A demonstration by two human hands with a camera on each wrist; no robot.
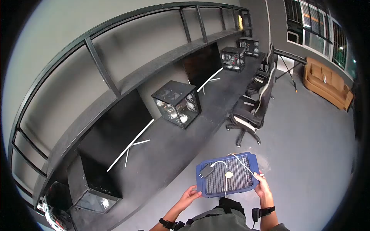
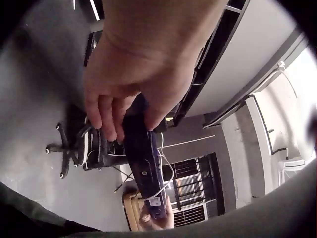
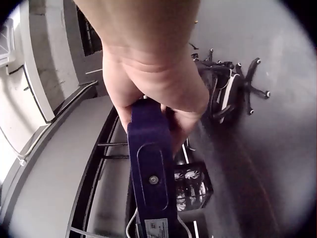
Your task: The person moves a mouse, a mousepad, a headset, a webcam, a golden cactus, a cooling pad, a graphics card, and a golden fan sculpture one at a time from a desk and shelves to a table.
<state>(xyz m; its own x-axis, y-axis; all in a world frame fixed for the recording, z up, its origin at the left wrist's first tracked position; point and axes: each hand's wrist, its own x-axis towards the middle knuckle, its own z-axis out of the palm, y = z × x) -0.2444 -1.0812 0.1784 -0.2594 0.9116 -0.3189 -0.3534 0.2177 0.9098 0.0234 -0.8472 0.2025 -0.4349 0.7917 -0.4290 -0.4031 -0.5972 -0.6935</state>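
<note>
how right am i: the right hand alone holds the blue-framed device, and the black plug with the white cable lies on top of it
Not quite: the left hand grips it too, at the opposite edge, as the head view shows. The rest stands: the right hand holds the blue-framed device, with the black plug and white cable on top.

Grey floor [image 1: 300, 131], tan sofa [image 1: 327, 82], barred windows [image 1: 318, 29]

Blue case [image 1: 241, 181], ribbed face up. Black adapter [image 1: 206, 171] lies on case near one corner, prongs bare; pale disc [image 1: 229, 174] near case's middle; white cable [image 1: 221, 162] loops across.
</note>
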